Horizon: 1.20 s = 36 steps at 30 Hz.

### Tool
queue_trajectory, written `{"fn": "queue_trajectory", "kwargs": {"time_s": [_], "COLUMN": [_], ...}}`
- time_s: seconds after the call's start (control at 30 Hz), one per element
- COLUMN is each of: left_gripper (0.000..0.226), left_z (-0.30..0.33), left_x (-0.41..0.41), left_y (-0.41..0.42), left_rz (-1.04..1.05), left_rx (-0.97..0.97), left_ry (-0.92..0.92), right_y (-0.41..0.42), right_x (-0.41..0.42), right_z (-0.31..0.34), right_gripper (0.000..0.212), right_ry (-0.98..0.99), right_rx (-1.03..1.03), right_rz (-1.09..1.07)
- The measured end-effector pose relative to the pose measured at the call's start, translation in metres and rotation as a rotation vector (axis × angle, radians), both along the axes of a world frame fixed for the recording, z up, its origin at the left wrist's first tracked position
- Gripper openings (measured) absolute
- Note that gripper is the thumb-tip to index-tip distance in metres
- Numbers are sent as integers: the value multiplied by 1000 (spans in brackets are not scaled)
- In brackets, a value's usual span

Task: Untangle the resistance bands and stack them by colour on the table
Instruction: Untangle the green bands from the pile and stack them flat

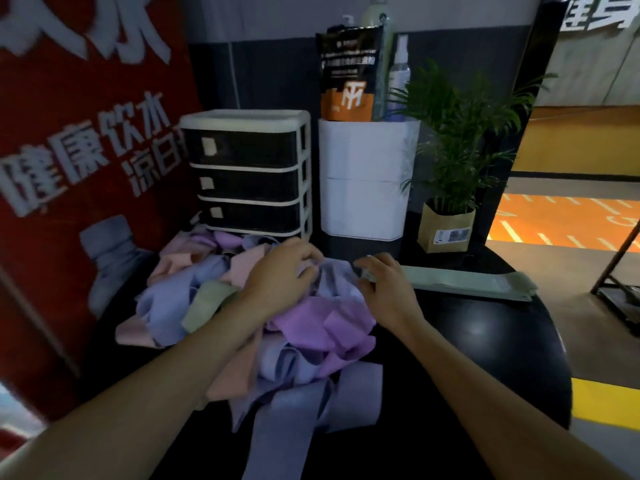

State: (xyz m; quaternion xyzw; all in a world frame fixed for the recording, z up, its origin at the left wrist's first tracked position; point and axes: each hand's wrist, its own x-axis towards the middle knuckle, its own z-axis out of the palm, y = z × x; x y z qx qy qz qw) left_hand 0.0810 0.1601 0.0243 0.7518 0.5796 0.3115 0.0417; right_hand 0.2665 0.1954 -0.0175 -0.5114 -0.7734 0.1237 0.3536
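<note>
A tangled heap of resistance bands (242,313) in blue, purple, pink and green covers the left and middle of the round black table (485,341). One blue band (287,420) trails off the front edge. My left hand (280,268) reaches into the top of the heap, its fingers curled round a pale blue band (334,282). My right hand (384,282) lies beside it, fingers bent over the left end of a flat stack of green bands (464,280) laid out to the right.
Behind the heap stand a drawer unit (249,174), a white bin (363,181) holding bottles and a packet, and a potted plant (450,216). A red banner (79,150) stands at the left. The table's right front shows bare black surface.
</note>
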Motion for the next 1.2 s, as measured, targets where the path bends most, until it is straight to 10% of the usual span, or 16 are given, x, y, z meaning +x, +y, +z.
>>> {"fn": "queue_trajectory", "kwargs": {"time_s": [0.43, 1.2], "left_gripper": [56, 2], "left_z": [-44, 3], "left_x": [-91, -111], "left_y": [-71, -75], "left_rz": [238, 196], "left_rx": [-26, 175], "left_ry": [-19, -234], "right_y": [-53, -65], "right_x": [-105, -146], "right_z": [9, 46], "right_gripper": [37, 29], "right_ry": [-4, -21], "right_rx": [-45, 108], "right_rz": [233, 345]}}
